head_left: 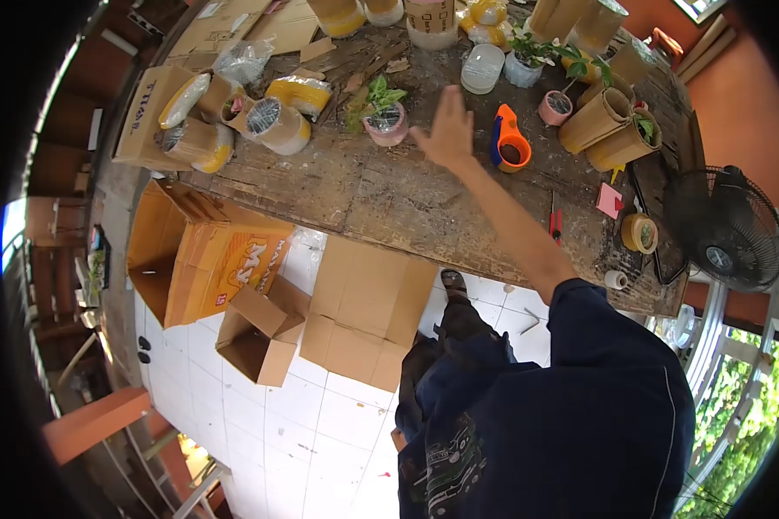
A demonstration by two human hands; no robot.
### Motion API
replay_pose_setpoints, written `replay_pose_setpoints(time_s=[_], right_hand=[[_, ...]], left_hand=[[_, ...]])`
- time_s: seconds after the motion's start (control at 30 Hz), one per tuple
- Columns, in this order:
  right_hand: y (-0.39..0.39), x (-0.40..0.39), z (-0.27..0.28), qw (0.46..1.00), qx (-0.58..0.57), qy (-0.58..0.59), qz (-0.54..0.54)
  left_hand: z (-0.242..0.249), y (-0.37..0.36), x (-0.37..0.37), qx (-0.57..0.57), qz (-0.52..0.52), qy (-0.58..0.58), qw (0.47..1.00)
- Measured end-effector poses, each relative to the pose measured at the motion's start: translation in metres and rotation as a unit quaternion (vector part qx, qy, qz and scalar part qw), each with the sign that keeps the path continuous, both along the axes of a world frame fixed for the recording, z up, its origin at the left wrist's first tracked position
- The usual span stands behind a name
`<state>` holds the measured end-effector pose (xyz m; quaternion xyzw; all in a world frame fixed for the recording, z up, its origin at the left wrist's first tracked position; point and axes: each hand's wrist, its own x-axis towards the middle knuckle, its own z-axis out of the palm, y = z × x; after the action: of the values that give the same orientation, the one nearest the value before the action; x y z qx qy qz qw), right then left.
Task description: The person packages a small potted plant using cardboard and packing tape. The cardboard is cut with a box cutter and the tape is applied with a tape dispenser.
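My right hand point(448, 130) is stretched over the worn wooden table point(320, 195), fingers extended and thumb out to the left, holding nothing. Left of it stands a small pink pot point(387, 126) with a leafy green plant point(381, 97). An orange scoop-shaped container point(512, 143) with dark contents lies to its right. Beyond my fingertips is a clear plastic container point(481, 69). My left hand does not show; only a sliver of skin appears at the shirt's left edge.
Cardboard tubes point(277, 125) and a carton stand at the left; more tubes point(595, 121), a pink pot point(555, 107) and a black fan point(725, 227) at the right. A red-handled tool point(556, 223) lies nearby. Open boxes point(258, 336) and flat cardboard point(363, 303) are on the floor.
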<state>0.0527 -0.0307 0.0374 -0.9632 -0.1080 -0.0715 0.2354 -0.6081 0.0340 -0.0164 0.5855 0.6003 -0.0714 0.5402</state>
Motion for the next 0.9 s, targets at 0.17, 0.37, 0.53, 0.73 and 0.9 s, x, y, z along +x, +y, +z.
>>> replay_pose_setpoints(time_s=[0.17, 0.37, 0.53, 0.73, 0.9], right_hand=[[-0.12, 0.029, 0.044, 0.955, 0.131, 0.076, -0.253], [-0.197, 0.076, 0.027, 0.942, 0.035, 0.111, -0.314], [-0.22, 0.105, -0.011, 0.942, 0.019, 0.108, -0.318], [-0.225, 0.116, -0.023, 0.941, 0.008, 0.113, -0.32], [-0.232, 0.122, -0.039, 0.941, 0.013, 0.124, -0.315]], left_hand=[[0.0, 0.003, 0.024, 0.007, -0.003, 0.001, 1.0], [0.0, 0.001, 0.039, 0.02, -0.004, -0.005, 1.0], [0.0, -0.004, 0.038, 0.031, 0.002, -0.022, 0.999], [-0.001, -0.018, 0.019, 0.048, 0.019, -0.053, 0.997], [-0.004, -0.034, 0.01, 0.057, 0.042, -0.073, 0.995]])
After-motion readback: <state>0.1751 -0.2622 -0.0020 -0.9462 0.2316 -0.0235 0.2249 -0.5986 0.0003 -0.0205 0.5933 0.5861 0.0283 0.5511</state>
